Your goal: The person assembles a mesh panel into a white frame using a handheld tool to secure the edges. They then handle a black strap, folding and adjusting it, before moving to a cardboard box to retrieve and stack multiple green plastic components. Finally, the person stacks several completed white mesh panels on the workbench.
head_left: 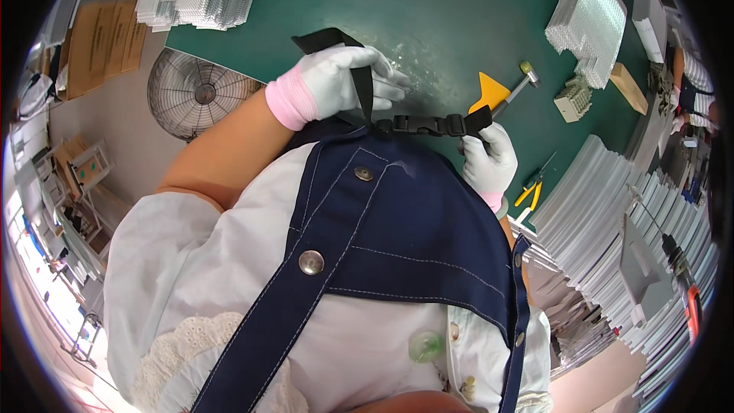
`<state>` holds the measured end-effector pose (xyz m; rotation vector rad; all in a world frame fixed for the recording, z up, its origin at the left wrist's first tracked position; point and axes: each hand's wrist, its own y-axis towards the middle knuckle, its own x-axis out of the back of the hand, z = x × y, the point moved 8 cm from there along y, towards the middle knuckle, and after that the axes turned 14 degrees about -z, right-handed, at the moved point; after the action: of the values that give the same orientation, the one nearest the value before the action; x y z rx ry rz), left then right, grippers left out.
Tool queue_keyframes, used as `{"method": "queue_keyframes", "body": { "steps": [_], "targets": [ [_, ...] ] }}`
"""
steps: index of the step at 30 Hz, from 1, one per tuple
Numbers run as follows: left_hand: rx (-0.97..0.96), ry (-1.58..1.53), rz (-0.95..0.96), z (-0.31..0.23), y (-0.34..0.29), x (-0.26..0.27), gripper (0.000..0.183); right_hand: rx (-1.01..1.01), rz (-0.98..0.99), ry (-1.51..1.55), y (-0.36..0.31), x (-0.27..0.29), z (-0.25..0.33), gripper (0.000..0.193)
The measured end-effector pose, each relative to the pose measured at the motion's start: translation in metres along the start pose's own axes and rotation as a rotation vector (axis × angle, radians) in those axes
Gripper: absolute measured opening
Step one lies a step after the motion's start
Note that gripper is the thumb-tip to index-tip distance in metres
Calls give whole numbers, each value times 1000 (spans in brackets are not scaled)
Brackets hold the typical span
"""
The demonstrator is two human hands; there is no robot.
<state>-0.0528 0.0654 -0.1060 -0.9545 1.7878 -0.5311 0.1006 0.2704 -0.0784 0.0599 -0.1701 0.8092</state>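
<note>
Left hand (pixel 348 80), gloved in white with a pink cuff, fingers loosely bent, with one length of black strap (pixel 362 95) folded over and trailing down across; cannot tell whether pinched firmly or merely draped. Right hand (pixel 491 160), gloved likewise, fingers curled in narrow on the strap's other end, just beside the black buckle (pixel 430 124). Strap and buckle both at waist height, right in front of the navy bib (pixel 413 214), near the close side of the green bench (pixel 329 0). Buckle level between the two hands, apparently clipped together.

Probably light all round: soft, thin webbing, likely to bend and twist freely but not to stretch much; nothing fragile to judge by looks. Buckle likely hard, smooth plastic, perhaps a little slippery through glove fabric. Best taken flat between thumb and forefinger, close up against the buckle, to keep from twisting; for the buckle itself, best held by the broad faces, away from the side catches.

Farther off on the bench, well clear of the strap: yellow scraper (pixel 489 93), hammer (pixel 527 75) and yellow-handled pliers (pixel 529 193).
</note>
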Motion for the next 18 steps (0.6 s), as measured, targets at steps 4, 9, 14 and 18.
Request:
{"method": "queue_keyframes", "body": {
  "steps": [4, 9, 14, 18],
  "targets": [
    [-208, 225, -151, -33, -8, 28, 33, 47, -5, -39, 1, -1, 3, 20],
    [-287, 252, -269, -66, -26, 67, 33, 84, -5, -35, 0, 3, 1, 19],
    [-371, 288, -357, -98, -34, 114, 34, 106, -14, 2, -3, 7, -2, 21],
    [-715, 1972, -1141, -132, -69, 83, 46, 49, -13, 56, -2, 6, -2, 21]
  ]
}}
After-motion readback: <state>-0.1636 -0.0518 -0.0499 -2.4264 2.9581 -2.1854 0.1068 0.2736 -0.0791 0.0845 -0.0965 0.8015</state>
